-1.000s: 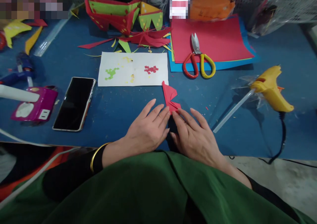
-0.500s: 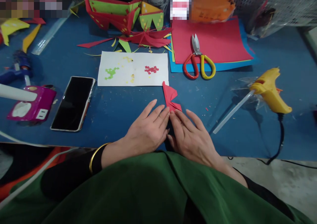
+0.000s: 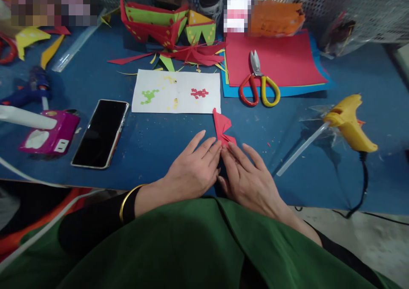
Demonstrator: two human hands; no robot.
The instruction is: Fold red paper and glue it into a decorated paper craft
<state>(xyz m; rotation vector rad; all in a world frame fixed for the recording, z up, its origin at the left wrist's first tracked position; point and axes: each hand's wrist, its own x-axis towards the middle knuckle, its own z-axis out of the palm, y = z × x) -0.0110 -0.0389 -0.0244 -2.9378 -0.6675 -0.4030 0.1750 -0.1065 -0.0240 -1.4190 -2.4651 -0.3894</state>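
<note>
A small piece of folded red paper [image 3: 221, 124] lies on the blue table just below the white card [image 3: 179, 103]. My left hand [image 3: 195, 166] and my right hand [image 3: 251, 177] meet at its near end, fingertips pressed together on it. The paper's near end is hidden under my fingers. On the card sit little heaps of green, yellow and red paper squares. Beyond my right hand, scissors [image 3: 256, 84] with one red and one yellow handle rest partly on a stack of coloured sheets [image 3: 281, 63], blades pointing away.
A yellow glue gun [image 3: 348, 120] with a clear stick lies at right, its black cord running off the table edge. To the left are a phone [image 3: 101, 133], a purple power socket [image 3: 59, 131] and a blue glue gun [image 3: 35, 86]. Paper baskets [image 3: 153, 24] and red scraps [image 3: 198, 54] occupy the back.
The whole view has shifted slightly, so things appear a little farther right and lower. My hands keep the same hold on the red paper. At upper left, red scissor handles have come into view.
</note>
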